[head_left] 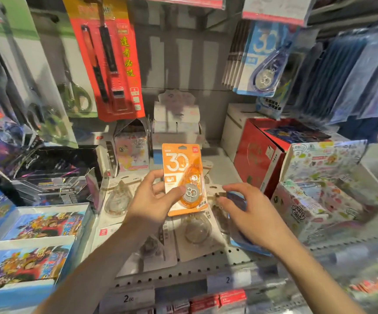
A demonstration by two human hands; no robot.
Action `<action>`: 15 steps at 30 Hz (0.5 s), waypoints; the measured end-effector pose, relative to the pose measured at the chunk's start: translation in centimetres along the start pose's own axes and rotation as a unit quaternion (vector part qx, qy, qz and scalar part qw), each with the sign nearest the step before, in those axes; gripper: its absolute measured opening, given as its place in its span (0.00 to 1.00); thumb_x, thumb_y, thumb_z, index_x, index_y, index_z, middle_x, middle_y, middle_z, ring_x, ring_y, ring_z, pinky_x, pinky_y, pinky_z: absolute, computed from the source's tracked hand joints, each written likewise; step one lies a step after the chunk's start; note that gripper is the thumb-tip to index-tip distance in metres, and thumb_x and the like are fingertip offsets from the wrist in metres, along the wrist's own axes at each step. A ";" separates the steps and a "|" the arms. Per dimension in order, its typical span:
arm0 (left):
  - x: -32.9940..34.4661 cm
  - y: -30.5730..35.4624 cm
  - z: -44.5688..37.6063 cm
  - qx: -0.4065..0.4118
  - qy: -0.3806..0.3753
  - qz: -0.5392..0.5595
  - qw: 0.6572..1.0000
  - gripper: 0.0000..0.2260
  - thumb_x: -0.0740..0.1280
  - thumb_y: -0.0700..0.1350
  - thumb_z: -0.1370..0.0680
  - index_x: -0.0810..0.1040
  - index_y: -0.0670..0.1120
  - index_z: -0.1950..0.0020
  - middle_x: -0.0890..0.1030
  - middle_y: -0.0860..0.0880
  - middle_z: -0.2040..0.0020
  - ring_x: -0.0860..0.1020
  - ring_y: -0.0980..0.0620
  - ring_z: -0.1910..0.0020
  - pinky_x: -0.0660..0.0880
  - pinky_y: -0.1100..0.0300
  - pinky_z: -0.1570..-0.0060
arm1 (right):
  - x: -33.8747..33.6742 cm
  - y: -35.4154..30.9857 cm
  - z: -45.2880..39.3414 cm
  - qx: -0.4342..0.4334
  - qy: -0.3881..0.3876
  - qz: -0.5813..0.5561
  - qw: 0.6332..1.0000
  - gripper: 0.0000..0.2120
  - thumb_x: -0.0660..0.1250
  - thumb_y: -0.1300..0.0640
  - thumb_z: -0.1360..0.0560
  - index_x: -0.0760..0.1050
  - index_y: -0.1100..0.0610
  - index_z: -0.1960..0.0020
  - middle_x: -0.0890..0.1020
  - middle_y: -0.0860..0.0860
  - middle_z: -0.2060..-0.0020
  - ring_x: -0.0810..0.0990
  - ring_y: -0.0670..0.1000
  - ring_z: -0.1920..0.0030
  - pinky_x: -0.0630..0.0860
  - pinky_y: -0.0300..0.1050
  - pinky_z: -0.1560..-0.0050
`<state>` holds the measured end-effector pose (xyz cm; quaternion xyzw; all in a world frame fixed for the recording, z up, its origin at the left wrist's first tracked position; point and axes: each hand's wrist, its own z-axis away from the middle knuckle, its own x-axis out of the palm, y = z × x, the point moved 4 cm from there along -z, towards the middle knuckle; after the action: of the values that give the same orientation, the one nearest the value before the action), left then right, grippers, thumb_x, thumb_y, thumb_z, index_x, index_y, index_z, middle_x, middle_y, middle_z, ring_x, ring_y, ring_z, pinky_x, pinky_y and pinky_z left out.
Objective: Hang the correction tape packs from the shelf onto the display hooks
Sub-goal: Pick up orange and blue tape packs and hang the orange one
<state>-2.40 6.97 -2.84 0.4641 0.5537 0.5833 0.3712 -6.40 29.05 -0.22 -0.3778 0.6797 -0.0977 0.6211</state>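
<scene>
Both hands work: left hand (154, 200) pinches the light, stiff orange pack (183, 177) by its lower edge, right hand (249, 214) hovers open beside it.

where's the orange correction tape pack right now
In the head view it is at centre frame: the orange pack is held upright in the left hand, above the packs lying on the shelf, left of the right hand.

Both bare forearms are extended forward and upward from the lower edge of the view. The left hand (154, 200) is raised with fingers and thumb curled in a pinch. The right hand (249, 214) is held palm-down, fingers loosely spread and bent.
</scene>
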 end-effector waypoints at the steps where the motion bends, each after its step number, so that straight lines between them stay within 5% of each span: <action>1: 0.5 -0.2 -0.1 -0.001 -0.001 -0.001 1.000 0.15 0.75 0.37 0.24 0.76 0.48 0.42 0.89 0.48 0.52 0.88 0.53 0.62 0.79 0.65 0.68 | -0.2 0.7 0.5 0.001 0.000 0.029 1.000 0.19 0.69 0.48 0.20 0.78 0.54 0.32 0.81 0.47 0.36 0.77 0.47 0.34 0.70 0.40 0.35; 4: 1.5 -0.7 -0.4 0.001 -0.012 -0.013 1.000 0.13 0.75 0.37 0.24 0.77 0.48 0.43 0.89 0.49 0.54 0.84 0.57 0.70 0.74 0.69 0.74 | -0.1 2.6 1.8 0.022 -0.014 0.079 0.997 0.23 0.70 0.47 0.21 0.75 0.56 0.30 0.78 0.50 0.32 0.74 0.52 0.31 0.66 0.39 0.35; 8: 1.7 -1.4 -0.7 -0.010 -0.021 -0.023 0.999 0.14 0.76 0.40 0.24 0.78 0.51 0.43 0.89 0.48 0.50 0.88 0.49 0.56 0.81 0.62 0.63 | 1.0 4.2 2.7 0.050 -0.038 0.103 0.993 0.18 0.68 0.48 0.20 0.78 0.54 0.34 0.79 0.49 0.33 0.74 0.52 0.30 0.65 0.38 0.38; 11: 1.6 -1.6 -0.6 -0.016 -0.030 -0.010 0.999 0.14 0.76 0.40 0.24 0.77 0.49 0.42 0.89 0.48 0.52 0.88 0.49 0.58 0.79 0.65 0.67 | 1.0 4.2 2.7 0.056 -0.005 0.078 0.995 0.13 0.70 0.51 0.22 0.81 0.54 0.40 0.82 0.48 0.38 0.78 0.49 0.36 0.64 0.33 0.48; 15: 1.3 -1.5 -0.4 -0.029 -0.038 0.003 0.999 0.18 0.77 0.45 0.29 0.76 0.48 0.42 0.89 0.46 0.52 0.88 0.48 0.56 0.80 0.64 0.65 | -0.5 3.2 2.3 0.032 0.073 0.002 0.997 0.15 0.72 0.54 0.24 0.81 0.52 0.38 0.81 0.40 0.43 0.80 0.44 0.41 0.63 0.23 0.49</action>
<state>-3.24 8.24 -4.16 0.4768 0.5208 0.5817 0.4038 -5.62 32.36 -2.27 -0.3480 0.7202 -0.1455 0.5822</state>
